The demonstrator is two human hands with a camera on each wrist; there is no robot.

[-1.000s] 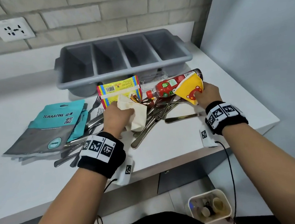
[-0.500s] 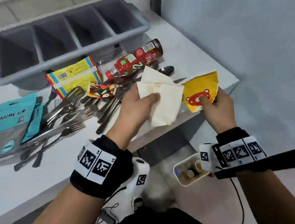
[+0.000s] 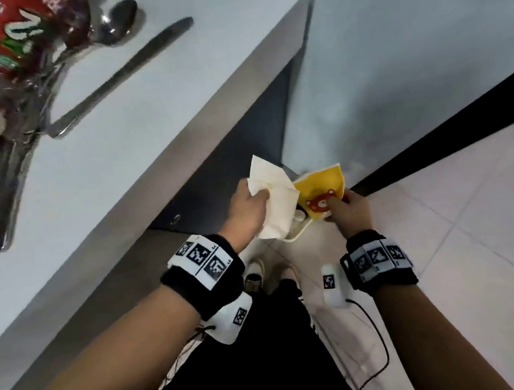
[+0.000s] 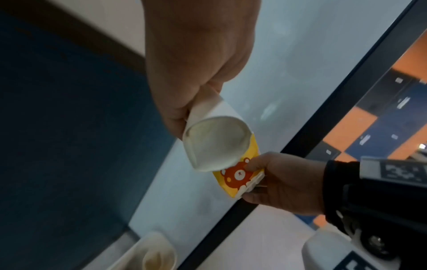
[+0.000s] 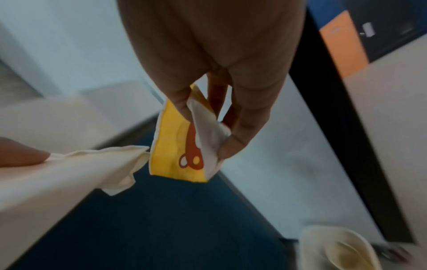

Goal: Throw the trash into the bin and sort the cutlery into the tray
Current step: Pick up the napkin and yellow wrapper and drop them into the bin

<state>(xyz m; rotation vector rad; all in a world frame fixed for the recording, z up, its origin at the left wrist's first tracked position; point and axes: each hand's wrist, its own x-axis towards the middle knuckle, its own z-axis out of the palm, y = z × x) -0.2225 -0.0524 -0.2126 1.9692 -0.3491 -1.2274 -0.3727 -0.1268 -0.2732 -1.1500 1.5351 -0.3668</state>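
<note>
Both hands are held low beside the bench (image 3: 149, 117) edge, above the white bin (image 3: 299, 233) on the floor. A cream napkin (image 3: 274, 205) is pinched between thumb and fingers of the left hand (image 3: 249, 210); a yellow bear-print wrapper (image 3: 321, 191) is pinched by the right hand (image 3: 350, 212), fingers curled on it. In the head view the bin is mostly hidden behind the two items, only a rim corner is seen. In the left wrist view the napkin (image 4: 217, 144) is seen rolled open at its end and overlapping the wrapper (image 4: 240, 175), with a cup-like item inside the bin (image 4: 148, 254) below. In the right wrist view the wrapper's white inner fold and the bin (image 5: 335, 248) below it are shown, napkin (image 5: 92, 164) tip just beside the wrapper (image 5: 175, 146). A spoon (image 3: 117, 16), a knife (image 3: 124, 75) and a red bottle (image 3: 11, 27) are left on the bench, blurred. Versus 0.5 s ago: both hands have been lowered from bench-edge height to the bin, grips unchanged; the tray is out of view.
</note>
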